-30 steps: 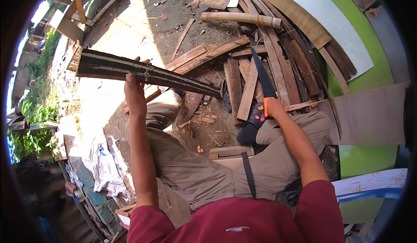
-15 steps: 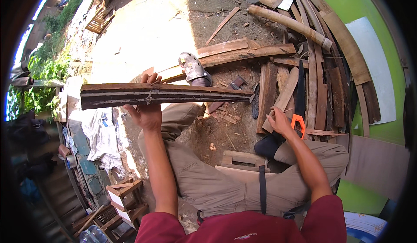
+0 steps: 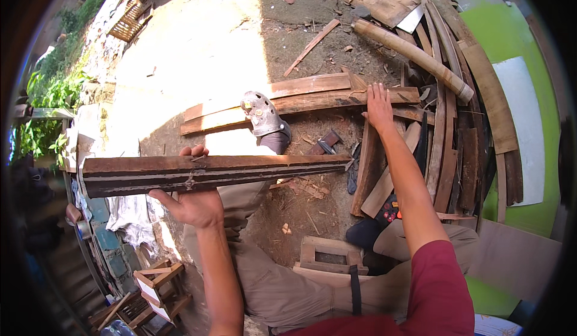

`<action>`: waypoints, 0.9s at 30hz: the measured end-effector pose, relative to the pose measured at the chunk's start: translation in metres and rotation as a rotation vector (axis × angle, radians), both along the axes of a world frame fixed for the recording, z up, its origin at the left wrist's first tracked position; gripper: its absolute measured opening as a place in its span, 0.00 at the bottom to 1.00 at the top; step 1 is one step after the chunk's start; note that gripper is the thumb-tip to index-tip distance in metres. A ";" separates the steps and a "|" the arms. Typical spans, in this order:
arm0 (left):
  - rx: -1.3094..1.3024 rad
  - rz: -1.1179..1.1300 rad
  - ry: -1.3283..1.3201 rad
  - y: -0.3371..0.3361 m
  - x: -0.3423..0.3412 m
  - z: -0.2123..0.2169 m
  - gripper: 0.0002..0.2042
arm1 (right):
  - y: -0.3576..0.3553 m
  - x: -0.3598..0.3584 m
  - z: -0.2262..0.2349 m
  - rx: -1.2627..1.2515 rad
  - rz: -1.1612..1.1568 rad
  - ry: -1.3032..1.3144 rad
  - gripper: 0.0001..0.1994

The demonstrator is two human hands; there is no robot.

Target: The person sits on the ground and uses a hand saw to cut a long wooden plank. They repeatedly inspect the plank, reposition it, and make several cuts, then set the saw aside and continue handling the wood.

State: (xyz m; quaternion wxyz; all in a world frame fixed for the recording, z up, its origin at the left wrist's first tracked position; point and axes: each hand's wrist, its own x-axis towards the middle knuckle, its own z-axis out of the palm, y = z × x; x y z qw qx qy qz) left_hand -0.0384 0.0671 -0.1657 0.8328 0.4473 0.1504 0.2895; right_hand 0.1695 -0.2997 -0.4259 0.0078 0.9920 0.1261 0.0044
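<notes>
My left hand is wrapped round a long, dark-stained wooden beam with pale streaks along its side. The beam lies nearly level across my view, its wide end to the left and its narrower end over the dirt. Stretched far forward, my right hand has its fingers extended and lies over the right part of a rough brown board on the ground; it seems to rest flat on it. My foot in a grey clog is against that board's near side.
A pile of old planks fills the right side, with a bamboo pole across it. A dark saw blade shows among them. A small wooden frame is between my legs. Slatted wooden pieces stand at lower left.
My right hand has moved from beside the saw's orange handle, forward and up onto the board on the ground. The beam in my left hand appears lower and slightly further left.
</notes>
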 end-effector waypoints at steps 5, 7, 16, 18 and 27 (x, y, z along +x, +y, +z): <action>0.041 0.069 -0.001 -0.029 0.006 0.008 0.48 | 0.004 0.048 -0.004 -0.250 0.146 0.311 0.39; 0.078 0.007 -0.066 -0.031 0.004 0.003 0.44 | -0.005 0.060 0.000 -0.207 0.285 0.193 0.35; 0.048 0.132 -0.012 -0.033 0.009 0.002 0.48 | 0.049 0.182 0.169 -0.146 0.418 0.229 0.35; 0.079 0.016 -0.034 -0.033 0.009 0.001 0.45 | 0.050 0.190 0.172 -0.178 0.513 -0.009 0.35; 0.059 -0.163 -0.054 -0.034 0.004 0.008 0.46 | 0.008 0.015 0.023 0.264 -0.175 0.107 0.20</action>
